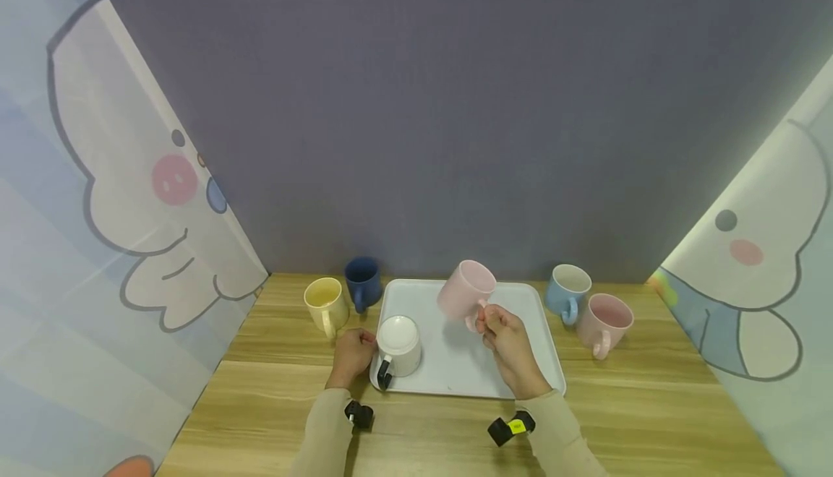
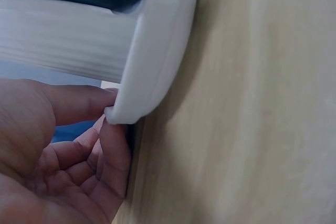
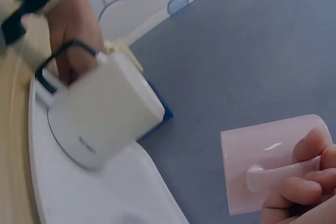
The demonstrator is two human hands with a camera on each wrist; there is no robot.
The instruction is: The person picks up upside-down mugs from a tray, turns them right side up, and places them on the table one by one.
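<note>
My right hand (image 1: 509, 347) grips a pale pink mug (image 1: 463, 296) by its handle and holds it tilted above the white tray (image 1: 468, 368). In the right wrist view, fingers curl round the handle of that pink mug (image 3: 268, 140). At the tray's left side, my left hand (image 1: 353, 354) pinches the rim; the left wrist view shows thumb and forefinger on the tray's edge (image 2: 152, 72). A white mug (image 1: 403, 358) with a black handle stands upside down on the tray's left part, beside the left hand.
Left of the tray stand a yellow mug (image 1: 327, 303) and a dark blue mug (image 1: 363, 285). On the right are a light blue mug (image 1: 566, 293) and another pink mug (image 1: 604, 325). A grey wall (image 1: 455, 115) rises behind the wooden table (image 1: 429, 441).
</note>
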